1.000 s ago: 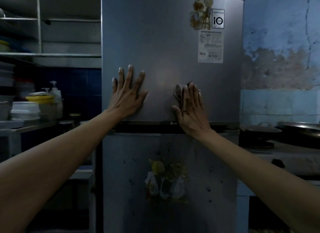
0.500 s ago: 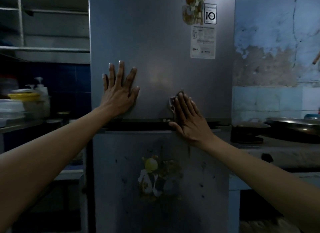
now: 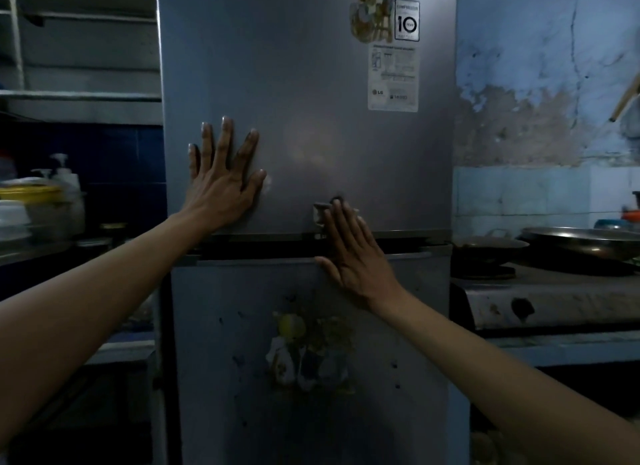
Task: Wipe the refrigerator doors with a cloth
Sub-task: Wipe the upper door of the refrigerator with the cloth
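Cloth point(image 3: 320, 212) was dragged down w/ the flat right hand point(image 3: 349, 253) to the upper fridge door point(image 3: 304, 84) bottom edge, left hand point(image 3: 221, 184) kept splayed open, so lower door point(image 3: 311, 360) prob comes next.

1 head view, close, facing refrigerator point(image 3: 304, 84) front squarely.

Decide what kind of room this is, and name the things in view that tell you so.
Most likely a home kitchen: a two-door refrigerator stands beside a stove carrying a metal pan, with stacked containers on the counter at left.
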